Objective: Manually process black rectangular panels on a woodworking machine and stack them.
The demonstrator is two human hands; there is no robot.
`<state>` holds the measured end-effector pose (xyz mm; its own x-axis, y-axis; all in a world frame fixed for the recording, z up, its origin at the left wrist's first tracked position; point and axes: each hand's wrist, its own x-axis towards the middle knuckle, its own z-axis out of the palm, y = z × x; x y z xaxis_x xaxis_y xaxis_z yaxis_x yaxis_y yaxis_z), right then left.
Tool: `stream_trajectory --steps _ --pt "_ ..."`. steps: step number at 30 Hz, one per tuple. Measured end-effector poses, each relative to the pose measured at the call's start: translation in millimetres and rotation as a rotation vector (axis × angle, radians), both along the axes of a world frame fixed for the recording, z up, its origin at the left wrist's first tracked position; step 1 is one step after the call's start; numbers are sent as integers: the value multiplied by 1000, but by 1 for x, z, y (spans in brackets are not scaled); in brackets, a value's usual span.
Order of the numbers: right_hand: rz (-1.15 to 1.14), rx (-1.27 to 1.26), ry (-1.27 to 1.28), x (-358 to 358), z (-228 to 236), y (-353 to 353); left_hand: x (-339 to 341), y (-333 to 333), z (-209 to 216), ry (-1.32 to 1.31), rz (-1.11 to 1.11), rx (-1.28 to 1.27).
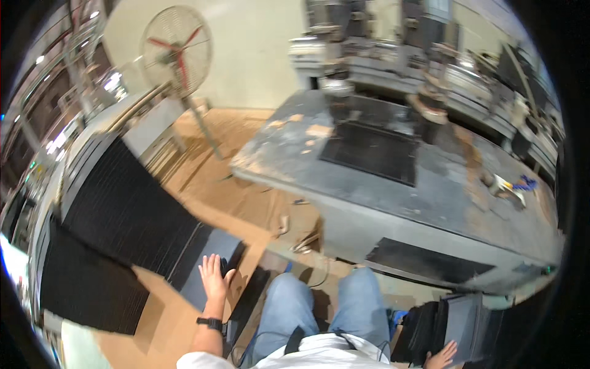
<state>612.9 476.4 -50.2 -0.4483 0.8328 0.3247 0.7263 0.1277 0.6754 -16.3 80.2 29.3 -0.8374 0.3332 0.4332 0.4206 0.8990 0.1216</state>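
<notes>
Head view: from where an onlooker is standing, a seated person in blue jeans (286,307) is working between two groups of dark sheets. The left hand (215,280) is lying open, palm down, its fingers stretched out over a grey panel (189,272) at the near end of a long row of black sheets (126,203). A dark wristband (211,323) is circling the left wrist. A second stack of black sheets (89,280) is standing just beside the row, toward the person's left, and both are resting on a tan board (163,317). The right hand (442,355) is extending its fingers, open, at the lower edge of another grey panel (462,326), which is leaning among dark sheets (424,332) at lower right; whether it is pressing there, one is not able to tell. Ahead, a grey worktable (276,163) is bearing a flat black mat (372,154) beneath a blurred machine (430,98). A tool with blue and pale parts (513,190) is lying near the table's right end. Beyond the tan board, a round fan with red blades (177,52) is standing before a pale wall (246,55).
</notes>
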Motion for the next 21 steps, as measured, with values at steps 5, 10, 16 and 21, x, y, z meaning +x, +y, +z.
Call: stream_trajectory --steps 5,10,16,21 --pt "-83 -401 787 16 -13 14 15 196 109 153 -700 293" --pt "253 -149 876 15 80 17 13 374 158 159 -938 126" --pt "551 -52 1071 -67 212 17 -5 419 154 -166 -723 -68" --pt "1065 -194 895 -222 300 73 27 354 156 104 -911 25"
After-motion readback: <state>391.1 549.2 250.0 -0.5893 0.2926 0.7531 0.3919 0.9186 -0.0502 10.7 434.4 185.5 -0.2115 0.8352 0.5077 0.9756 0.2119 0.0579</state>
